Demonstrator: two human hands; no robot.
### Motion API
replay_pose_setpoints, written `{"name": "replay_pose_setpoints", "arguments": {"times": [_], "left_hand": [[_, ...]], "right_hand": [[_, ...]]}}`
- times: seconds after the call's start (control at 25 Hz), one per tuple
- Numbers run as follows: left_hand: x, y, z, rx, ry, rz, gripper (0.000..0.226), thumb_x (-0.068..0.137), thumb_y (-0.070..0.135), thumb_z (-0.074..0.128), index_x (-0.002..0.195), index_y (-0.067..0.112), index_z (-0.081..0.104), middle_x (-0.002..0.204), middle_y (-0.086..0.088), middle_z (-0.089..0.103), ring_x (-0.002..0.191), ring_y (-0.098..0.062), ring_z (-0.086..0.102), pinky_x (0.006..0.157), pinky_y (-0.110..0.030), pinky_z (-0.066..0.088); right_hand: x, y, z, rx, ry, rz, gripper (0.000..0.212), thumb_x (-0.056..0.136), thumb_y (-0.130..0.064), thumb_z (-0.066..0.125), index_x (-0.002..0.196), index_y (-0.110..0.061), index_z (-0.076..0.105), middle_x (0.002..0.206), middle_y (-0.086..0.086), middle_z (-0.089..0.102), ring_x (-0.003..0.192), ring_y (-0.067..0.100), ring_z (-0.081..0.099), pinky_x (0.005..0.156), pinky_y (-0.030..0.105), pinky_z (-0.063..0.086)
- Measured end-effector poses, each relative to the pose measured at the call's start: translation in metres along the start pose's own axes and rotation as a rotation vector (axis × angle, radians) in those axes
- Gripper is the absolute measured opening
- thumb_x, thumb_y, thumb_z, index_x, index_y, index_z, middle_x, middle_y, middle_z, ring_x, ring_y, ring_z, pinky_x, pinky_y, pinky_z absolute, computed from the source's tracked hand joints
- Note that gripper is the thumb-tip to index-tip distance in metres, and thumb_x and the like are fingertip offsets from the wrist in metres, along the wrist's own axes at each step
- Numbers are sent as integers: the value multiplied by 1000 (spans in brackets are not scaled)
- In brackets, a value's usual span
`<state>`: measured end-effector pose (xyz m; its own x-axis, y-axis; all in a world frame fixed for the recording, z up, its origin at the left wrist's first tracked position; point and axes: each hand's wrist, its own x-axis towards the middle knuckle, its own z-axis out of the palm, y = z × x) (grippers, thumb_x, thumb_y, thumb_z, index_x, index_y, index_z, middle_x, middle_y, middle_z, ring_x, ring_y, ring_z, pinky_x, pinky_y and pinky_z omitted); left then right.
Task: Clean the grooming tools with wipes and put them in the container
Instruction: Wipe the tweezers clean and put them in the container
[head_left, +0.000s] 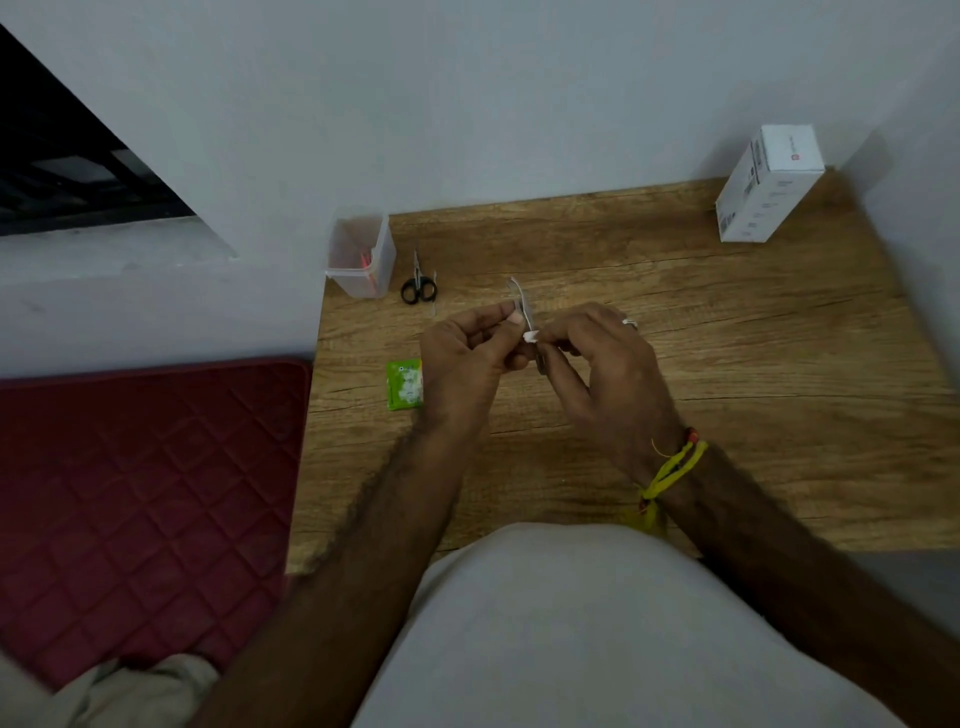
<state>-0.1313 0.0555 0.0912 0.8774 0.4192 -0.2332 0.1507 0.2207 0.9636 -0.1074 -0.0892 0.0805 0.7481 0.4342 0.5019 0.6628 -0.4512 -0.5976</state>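
- My left grip (470, 348) pinches the slim metal tool (521, 304); right grip (589, 351) pinches the wipe (531, 338) against it.
- Wipe too hard and the tool slips onto the surface (727, 338).

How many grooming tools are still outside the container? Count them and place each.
2: black-handled scissors lie on the table beside the container; a metal tool is held between both hands. Hands may hide more.

Over the wooden table (675, 322), the left hand (467, 358) holds a metal tool (521, 297) while the right hand (597, 358) pinches a wipe (531, 336) against it.
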Motion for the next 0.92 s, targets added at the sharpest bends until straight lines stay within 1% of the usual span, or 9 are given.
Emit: {"name": "replay_pose_setpoints", "arguments": {"times": [0.16, 0.36, 0.44, 0.56, 0.6, 0.68, 0.76, 0.84, 0.92], "left_hand": [[0, -1, -4, -13, -2, -10, 25, 91, 4, 68, 112, -10, 67, 89, -18, 73, 67, -12, 68, 61, -22, 53], [8, 0, -3, -33, -9, 0, 23, 93, 3, 65, 111, -10, 67, 91, -16, 73, 80, -20, 70, 72, -31, 57], [8, -1, -2, -42, -12, 4, 23, 93, 2, 64, 111, -12, 66, 92, -18, 73, 80, -20, 71, 72, -30, 57], [11, -1, 1, -51, -9, 3, 24, 93, 1, 63, 112, -13, 65, 93, -20, 72, 79, -21, 70, 70, -29, 57], [12, -1, 2, -57, -2, -1, 23, 93, 0, 63, 112, -13, 65, 91, -18, 72, 77, -20, 69, 70, -29, 57], [14, 0, 4, -68, 10, -4, 22, 93, 0, 64, 111, -12, 66, 87, -14, 73, 74, -18, 68, 69, -27, 58], [15, 1, 4, -74, 15, 0, 21, 93, 0, 64, 110, -11, 67, 85, -12, 73, 73, -17, 69, 67, -26, 57], [16, 1, 3, -89, 20, -6, 21, 93, 0, 64, 111, -11, 67, 86, -11, 73, 73, -15, 69, 66, -24, 56], [16, 0, 1, -96, 27, -14, 23, 93, 1, 64, 112, -11, 66, 86, -11, 72, 71, -12, 68, 66, -22, 56]], "right_hand": [[-2, -1, 0, -10, -17, -17, 9, 93, -9, 63, 98, -6, 69, 97, 6, 66, 91, 23, 60, 80, 41, 48], [-1, 0, 2, 12, -25, -7, 8, 93, -8, 64, 98, -7, 69, 99, 4, 67, 94, 22, 61, 82, 39, 48], [-2, 0, 1, 23, 2, 15, 7, 91, -6, 66, 97, -7, 70, 99, 2, 67, 94, 17, 60, 82, 37, 49], [-2, -1, 0, -3, 11, 7, 8, 91, -6, 67, 98, -7, 70, 98, 3, 67, 93, 15, 58, 85, 27, 45], [-2, -1, 0, -9, 14, 17, 8, 91, -6, 67, 98, -7, 70, 97, 3, 67, 93, 14, 58, 85, 24, 43], [0, -1, 0, -1, 24, 42, 8, 92, -7, 66, 99, -7, 69, 97, 2, 66, 92, 13, 58, 84, 23, 43], [-1, -1, -1, 16, 6, 25, 7, 93, -9, 64, 98, -8, 69, 97, 1, 65, 92, 9, 54, 85, 20, 41], [-4, 0, 0, 8, -10, 15, 10, 93, -12, 61, 96, -7, 69, 96, 1, 64, 90, 11, 55, 84, 23, 42], [-6, 1, 0, -2, -4, 37, 10, 93, -13, 60, 95, -7, 68, 94, 2, 64, 87, 16, 57, 80, 31, 46]]}}
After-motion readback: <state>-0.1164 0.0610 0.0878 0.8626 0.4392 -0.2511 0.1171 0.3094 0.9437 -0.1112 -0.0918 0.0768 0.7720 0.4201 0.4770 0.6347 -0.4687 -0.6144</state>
